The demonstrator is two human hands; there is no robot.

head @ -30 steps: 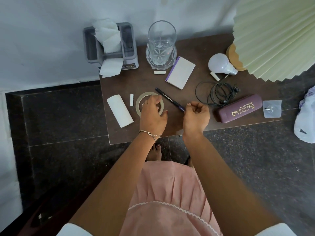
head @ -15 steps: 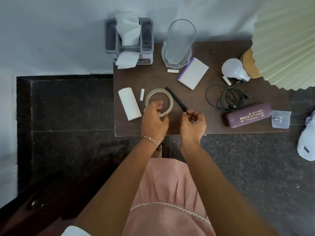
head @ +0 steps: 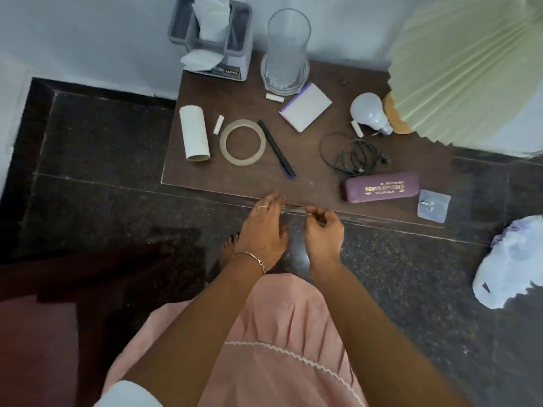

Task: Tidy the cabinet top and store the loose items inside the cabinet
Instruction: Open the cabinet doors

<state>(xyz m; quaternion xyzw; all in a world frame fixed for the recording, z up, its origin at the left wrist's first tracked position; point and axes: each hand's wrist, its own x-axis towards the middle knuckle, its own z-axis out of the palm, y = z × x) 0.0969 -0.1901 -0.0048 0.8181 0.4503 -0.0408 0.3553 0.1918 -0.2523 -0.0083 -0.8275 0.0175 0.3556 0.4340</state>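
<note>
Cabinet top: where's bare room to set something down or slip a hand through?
Widest: the front strip of the cabinet top between the tape ring, pen and front edge. A smaller one lies behind the tape ring, before the tissue holder and glass. A gap runs between pen and earphones. The right end is crowded: bulb, earphones, glasses case.

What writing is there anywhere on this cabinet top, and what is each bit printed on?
"PRINCE OPTICALS": gold letters on the purple spectacle case.
Small lines above and below that name on the case: too blurred to read.
Label on the front of the grey tissue holder: too blurred to read.
</note>
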